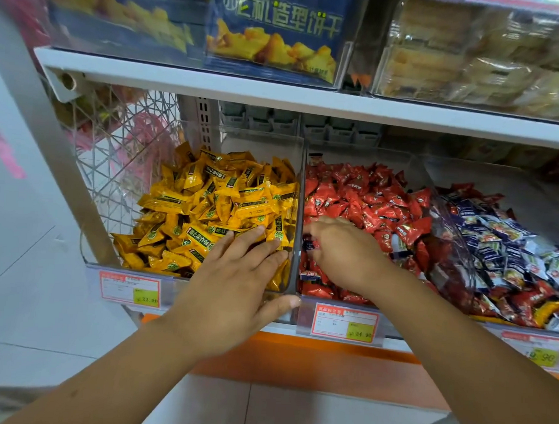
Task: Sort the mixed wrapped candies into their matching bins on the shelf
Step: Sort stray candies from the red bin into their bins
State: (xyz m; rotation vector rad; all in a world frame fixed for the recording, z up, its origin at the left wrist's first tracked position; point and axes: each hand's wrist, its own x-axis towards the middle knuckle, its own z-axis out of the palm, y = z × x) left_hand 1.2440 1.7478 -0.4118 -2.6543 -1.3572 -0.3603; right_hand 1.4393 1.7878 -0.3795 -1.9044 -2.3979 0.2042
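head | left hand [233, 280] flat on glossy yellow candies [214, 202] | clear bin [297, 167]

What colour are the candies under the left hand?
Yellow-orange candies with dark green labels, seen in the head view.

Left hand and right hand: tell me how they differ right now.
The left hand lies flat, fingers spread, on the yellow candies, thumb hooked over the bin's front corner. The right hand is curled, fingers pinching among the red candies in the middle bin; what it grips is unclear. Both reach into clear bins on the same shelf.
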